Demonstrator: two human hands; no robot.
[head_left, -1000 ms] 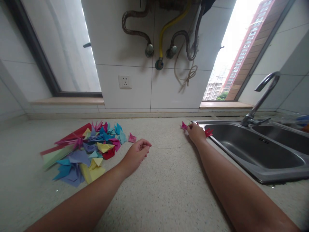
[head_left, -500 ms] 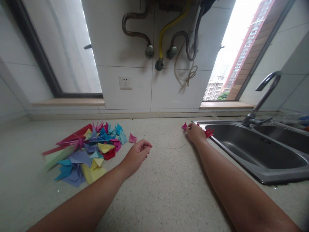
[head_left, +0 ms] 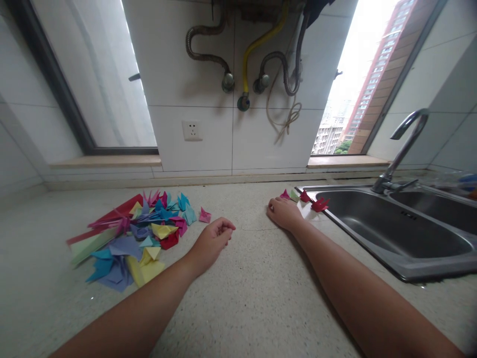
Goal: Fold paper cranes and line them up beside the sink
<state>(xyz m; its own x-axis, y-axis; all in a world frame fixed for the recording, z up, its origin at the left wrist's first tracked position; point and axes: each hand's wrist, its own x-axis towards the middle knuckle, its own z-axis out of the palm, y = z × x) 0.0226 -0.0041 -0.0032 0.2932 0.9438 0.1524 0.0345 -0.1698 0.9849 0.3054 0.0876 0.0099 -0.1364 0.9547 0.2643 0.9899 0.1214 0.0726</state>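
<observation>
My left hand (head_left: 213,242) rests on the counter with fingers curled and thumb close to them. Whatever may be inside its fingers is hidden or too thin to see. A small pink folded-paper piece (head_left: 204,215) lies just beyond it, and a pile of colourful origami pieces (head_left: 141,233) spreads to its left. Closed and knuckles up, my right hand (head_left: 283,213) sits near the sink, its fingertips hidden. Behind it are a magenta origami piece (head_left: 284,194), a pale green one (head_left: 294,196), and red ones (head_left: 319,204) by the sink rim.
On the right is a steel double sink (head_left: 387,228) with a faucet (head_left: 404,149). Pipes and a yellow hose (head_left: 246,64) hang on the tiled wall above a socket (head_left: 192,131). A faint thin line (head_left: 257,229) crosses the counter (head_left: 238,298); thread or crack, I cannot tell.
My right hand has moved left and slightly toward me, away from the small origami pieces by the sink, uncovering them. My left hand has stayed nearly still. The view has shifted slightly.
</observation>
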